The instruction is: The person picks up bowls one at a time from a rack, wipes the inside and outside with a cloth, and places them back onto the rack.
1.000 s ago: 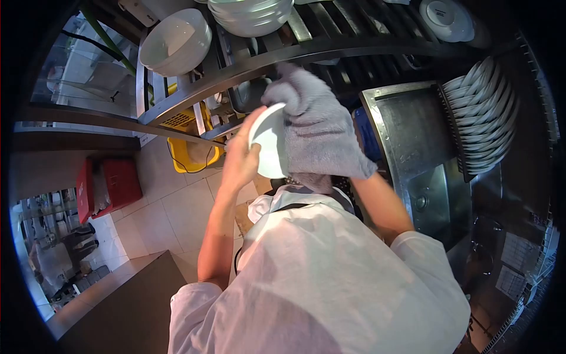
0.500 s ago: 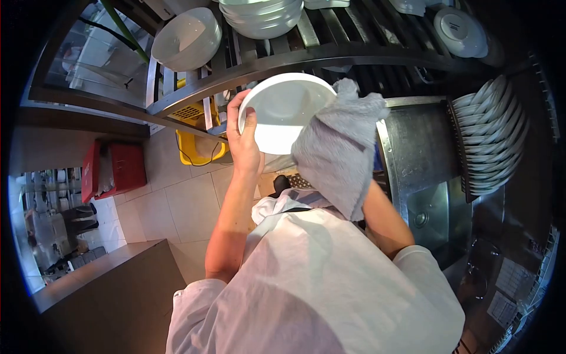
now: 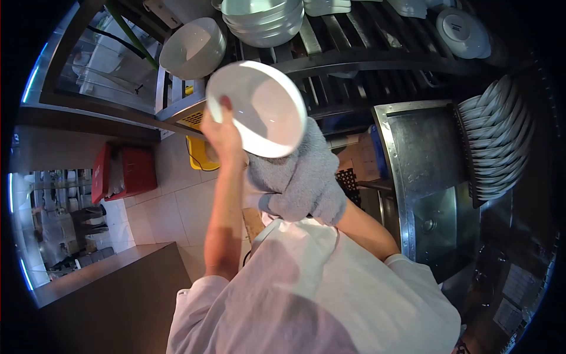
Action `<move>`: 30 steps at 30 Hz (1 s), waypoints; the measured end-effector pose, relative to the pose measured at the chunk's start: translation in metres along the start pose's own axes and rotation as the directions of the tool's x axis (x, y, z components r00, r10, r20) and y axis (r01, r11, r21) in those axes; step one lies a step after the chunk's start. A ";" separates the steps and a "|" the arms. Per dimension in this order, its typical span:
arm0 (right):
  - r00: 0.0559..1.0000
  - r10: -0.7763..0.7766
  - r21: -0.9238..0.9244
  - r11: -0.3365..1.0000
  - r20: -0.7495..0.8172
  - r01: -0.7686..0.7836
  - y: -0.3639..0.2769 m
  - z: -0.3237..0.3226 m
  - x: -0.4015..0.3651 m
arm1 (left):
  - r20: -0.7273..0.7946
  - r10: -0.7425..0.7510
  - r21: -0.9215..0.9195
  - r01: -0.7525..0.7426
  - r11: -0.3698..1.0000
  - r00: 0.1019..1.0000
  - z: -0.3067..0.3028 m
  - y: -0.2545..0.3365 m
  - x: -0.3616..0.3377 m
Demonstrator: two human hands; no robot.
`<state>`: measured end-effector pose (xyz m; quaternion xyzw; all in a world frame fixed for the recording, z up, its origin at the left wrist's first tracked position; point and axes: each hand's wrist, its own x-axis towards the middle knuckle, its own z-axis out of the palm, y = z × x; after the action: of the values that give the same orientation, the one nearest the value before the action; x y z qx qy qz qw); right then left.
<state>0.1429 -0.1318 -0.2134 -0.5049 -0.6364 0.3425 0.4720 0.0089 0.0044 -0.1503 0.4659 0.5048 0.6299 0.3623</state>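
Observation:
My left hand [image 3: 224,134] grips a white bowl [image 3: 259,97] by its left rim, thumb on the inside and fingers behind. The bowl is tilted, its hollow facing me. A grey towel [image 3: 309,177] wraps my right hand, whose fingers are hidden in the cloth. Towel and bowl meet at the bowl's lower right side, where the cloth lies behind the rim. From under the towel my right forearm [image 3: 368,230] comes out bare.
Ahead is a slatted metal shelf [image 3: 336,62] with a single bowl [image 3: 193,48] and stacked bowls [image 3: 265,26]. To the right are a steel sink [image 3: 436,221] and a rack of upright plates [image 3: 495,144]. A red bin [image 3: 137,168] and yellow crate [image 3: 200,156] stand low left.
The bowl has moved left and tipped over further, with my left hand on it. My right hand and the towel have come down and left, from the bowl's right side to below it.

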 end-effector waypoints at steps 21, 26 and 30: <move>0.822 0.281 0.164 0.959 -0.496 -0.229 -0.003 -0.165 -0.026 | 0.263 -0.339 0.434 0.203 0.878 0.903 -0.081 0.062 0.301; 0.846 0.278 0.191 0.958 -0.455 -0.212 -0.036 -0.151 -0.045 | 0.371 -0.347 0.406 0.185 0.895 0.862 -0.102 0.038 0.341; 0.916 0.283 0.166 0.956 -0.285 -0.243 -0.035 -0.113 -0.043 | 0.319 -0.323 0.534 0.112 0.838 0.891 -0.087 0.041 0.342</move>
<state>0.2403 -0.1864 -0.1566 -0.6017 -0.4587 0.3605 0.5456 -0.1775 0.2864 -0.0400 0.5997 0.6175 0.3224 0.3938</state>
